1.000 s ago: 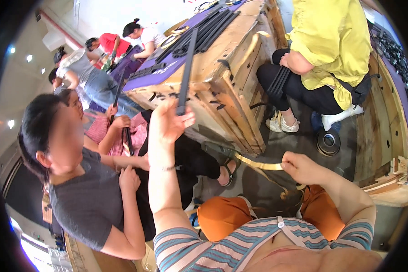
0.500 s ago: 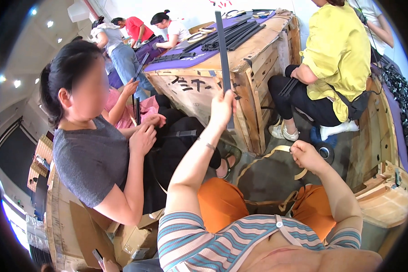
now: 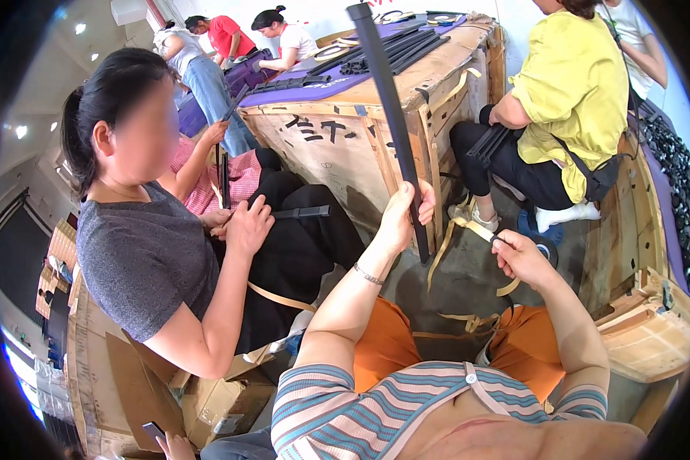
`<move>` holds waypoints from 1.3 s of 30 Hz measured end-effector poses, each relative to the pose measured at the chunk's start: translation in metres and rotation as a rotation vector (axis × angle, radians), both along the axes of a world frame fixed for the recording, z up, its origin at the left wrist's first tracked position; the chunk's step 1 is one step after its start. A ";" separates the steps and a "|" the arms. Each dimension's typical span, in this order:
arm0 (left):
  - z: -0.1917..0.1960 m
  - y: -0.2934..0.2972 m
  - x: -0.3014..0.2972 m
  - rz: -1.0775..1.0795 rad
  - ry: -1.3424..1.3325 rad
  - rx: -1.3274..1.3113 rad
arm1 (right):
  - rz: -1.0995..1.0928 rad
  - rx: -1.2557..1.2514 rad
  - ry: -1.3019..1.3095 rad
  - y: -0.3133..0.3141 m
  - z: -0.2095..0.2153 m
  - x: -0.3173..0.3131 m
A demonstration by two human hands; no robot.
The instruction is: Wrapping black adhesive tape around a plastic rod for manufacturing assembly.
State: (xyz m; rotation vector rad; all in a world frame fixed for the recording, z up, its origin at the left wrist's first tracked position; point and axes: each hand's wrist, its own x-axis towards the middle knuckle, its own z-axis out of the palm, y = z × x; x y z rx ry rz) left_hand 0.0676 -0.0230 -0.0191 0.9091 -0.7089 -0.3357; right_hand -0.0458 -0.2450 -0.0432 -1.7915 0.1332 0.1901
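Note:
My left hand (image 3: 402,218) is closed round the lower part of a long, flat black bar (image 3: 387,92). The bar stands nearly upright, its top leaning left and its lower end reaching below my fingers. To the right, my right hand (image 3: 523,259) pinches the end of a thin tan strip (image 3: 477,229), with a short dark piece at the fingertips. This strip runs left from the fingers and curls down, apart from the bar. Just behind my right hand is a black roll (image 3: 547,251), partly hidden. Loose tan strips (image 3: 468,320) lie between my knees.
Ahead stands a wooden crate (image 3: 322,165) with a purple mat and black bars (image 3: 406,54) on top. Close at left, a person in grey (image 3: 157,253) holds a black bar. Someone in yellow (image 3: 567,77) sits ahead right. Cardboard boxes (image 3: 226,410) lie at lower left.
My left hand has moved right and down, and the bar now leans left with its lower end showing. The tan strip has swung up and bunched near the crate. My right hand has barely shifted.

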 end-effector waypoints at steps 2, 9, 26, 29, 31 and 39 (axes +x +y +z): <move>0.001 0.006 -0.007 -0.040 0.003 -0.002 | 0.041 -0.048 -0.026 0.002 0.005 -0.002; -0.021 0.000 -0.038 -0.052 -0.095 0.275 | 0.356 0.083 -0.112 0.043 0.023 -0.009; -0.018 0.018 -0.011 0.484 -0.219 0.534 | 0.438 0.083 -0.071 -0.013 0.011 0.029; -0.016 0.026 -0.005 0.676 -0.266 0.551 | 0.410 -0.176 0.128 -0.042 -0.012 0.028; -0.018 0.033 0.004 0.790 -0.282 0.501 | 0.312 -0.323 0.142 -0.059 -0.021 0.022; -0.025 0.055 0.032 0.938 -0.271 0.390 | 0.034 -0.335 -0.076 -0.080 -0.037 0.035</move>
